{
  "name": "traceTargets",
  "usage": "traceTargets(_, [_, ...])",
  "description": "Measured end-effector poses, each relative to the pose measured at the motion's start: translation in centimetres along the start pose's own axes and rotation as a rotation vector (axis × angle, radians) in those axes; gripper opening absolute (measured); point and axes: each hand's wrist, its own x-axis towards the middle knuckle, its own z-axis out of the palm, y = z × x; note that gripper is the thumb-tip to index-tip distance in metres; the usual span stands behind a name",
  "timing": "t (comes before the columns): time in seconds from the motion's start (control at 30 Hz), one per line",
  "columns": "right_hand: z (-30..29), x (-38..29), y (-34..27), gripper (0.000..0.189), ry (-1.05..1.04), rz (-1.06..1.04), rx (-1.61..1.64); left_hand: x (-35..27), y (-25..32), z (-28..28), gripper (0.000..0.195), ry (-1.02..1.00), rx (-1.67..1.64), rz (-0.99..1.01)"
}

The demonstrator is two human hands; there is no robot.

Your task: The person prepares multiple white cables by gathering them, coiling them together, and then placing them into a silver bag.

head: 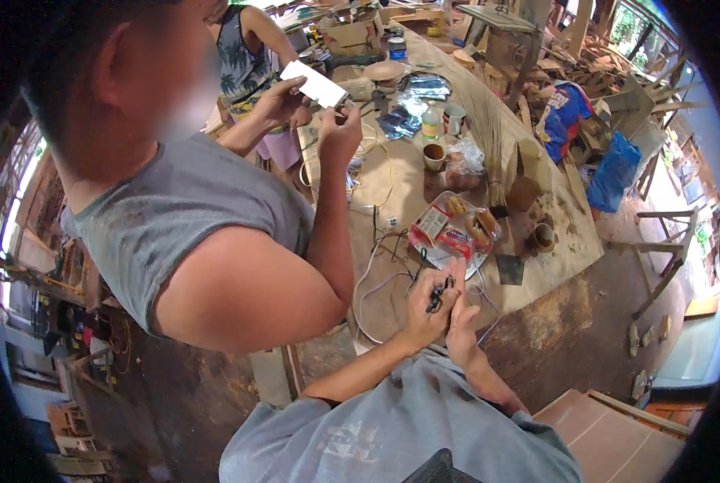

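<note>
My left hand (429, 307) is closed around a small black object (437, 298), partly hidden by the fingers; its exact kind is unclear. Against it lies my right hand (462, 323), fingers stretched out and thumb apart, with nothing visible in its grip. Both hands are above the near edge of a wooden table (541, 288). Just beyond the fingertips sits a plastic tray of bread (455, 232) with printed packaging. Loose cables (390, 278) run over the table to the left of my hands.
At my left a person (227, 229) holds a white rectangular object (315, 84); another person (257, 66) stands farther back. On the table are a stick broom (484, 133), a brown cup (541, 237), a mug (453, 119) and a bottle (430, 121). A blue bag (615, 172) hangs right.
</note>
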Motion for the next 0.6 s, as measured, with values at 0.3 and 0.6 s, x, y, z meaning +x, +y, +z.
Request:
traceTargets(0.3, [-1.0,-0.5,4.4,0.080,0.084,0.036,0.168,1.4,2.0,1.3,0.028,0.191,-0.402,-0.020])
traceTargets(0.6, [-5.3,-3.0,3.9,0.013,0.137,0.145,-0.215,4.9,3.8,-3.1,0.043,0.014,-0.150,-0.089])
